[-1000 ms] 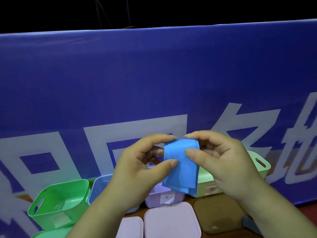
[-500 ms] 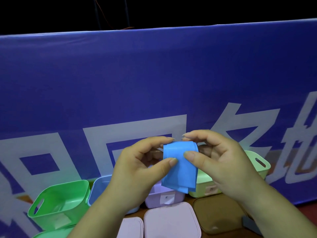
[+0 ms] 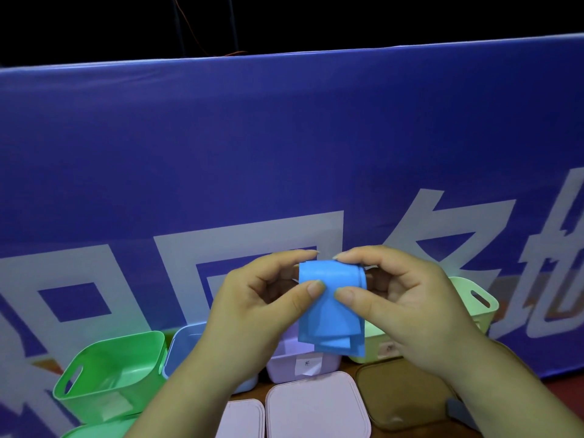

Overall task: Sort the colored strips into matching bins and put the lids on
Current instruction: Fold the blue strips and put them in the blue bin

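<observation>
Both hands pinch the folded blue strip in the air above the row of bins. The left hand holds its left edge between thumb and forefinger, and the right hand holds the right side the same way. The strip touches no bin. The blue bin stands lower left, between the green bin and the purple bin, partly hidden by the left wrist. To do this well, I would press the loose lower layers together, carry the strip left over the blue bin, and let go low inside it. The lids lie in front, not yet on.
</observation>
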A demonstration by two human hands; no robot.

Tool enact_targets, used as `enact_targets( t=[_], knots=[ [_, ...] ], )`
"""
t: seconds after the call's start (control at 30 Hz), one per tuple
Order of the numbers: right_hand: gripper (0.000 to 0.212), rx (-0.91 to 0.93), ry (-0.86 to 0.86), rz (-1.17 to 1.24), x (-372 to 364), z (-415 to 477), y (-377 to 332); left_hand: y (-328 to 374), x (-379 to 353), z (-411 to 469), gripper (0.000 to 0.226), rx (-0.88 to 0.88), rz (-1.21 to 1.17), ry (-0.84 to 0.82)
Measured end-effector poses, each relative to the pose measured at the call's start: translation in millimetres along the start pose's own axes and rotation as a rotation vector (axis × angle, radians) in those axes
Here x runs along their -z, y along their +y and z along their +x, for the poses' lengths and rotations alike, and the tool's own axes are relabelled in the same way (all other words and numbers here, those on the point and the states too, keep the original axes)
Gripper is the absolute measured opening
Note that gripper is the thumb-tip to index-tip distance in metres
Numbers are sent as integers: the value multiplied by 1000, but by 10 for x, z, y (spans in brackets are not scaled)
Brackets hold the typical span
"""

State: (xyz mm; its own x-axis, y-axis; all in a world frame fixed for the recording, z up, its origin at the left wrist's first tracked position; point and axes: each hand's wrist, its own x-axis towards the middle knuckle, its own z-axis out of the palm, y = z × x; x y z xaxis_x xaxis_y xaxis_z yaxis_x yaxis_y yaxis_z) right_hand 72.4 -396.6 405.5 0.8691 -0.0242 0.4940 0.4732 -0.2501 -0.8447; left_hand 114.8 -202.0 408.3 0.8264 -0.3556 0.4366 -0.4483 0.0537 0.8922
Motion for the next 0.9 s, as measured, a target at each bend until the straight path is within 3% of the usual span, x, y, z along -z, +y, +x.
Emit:
enact_targets(
  t=[0.2, 0.4, 0.9],
  knots=[
    [30, -27, 17, 12, 10, 4, -25, -55, 33, -27, 48, -41, 115, -49],
    [31, -74, 38, 91, 5, 28, -49, -54, 26, -33, 45, -145, 219, -66],
    [36, -61, 17, 55, 24, 14, -16, -74, -2, -12, 35, -68, 63, 6]
  ],
)
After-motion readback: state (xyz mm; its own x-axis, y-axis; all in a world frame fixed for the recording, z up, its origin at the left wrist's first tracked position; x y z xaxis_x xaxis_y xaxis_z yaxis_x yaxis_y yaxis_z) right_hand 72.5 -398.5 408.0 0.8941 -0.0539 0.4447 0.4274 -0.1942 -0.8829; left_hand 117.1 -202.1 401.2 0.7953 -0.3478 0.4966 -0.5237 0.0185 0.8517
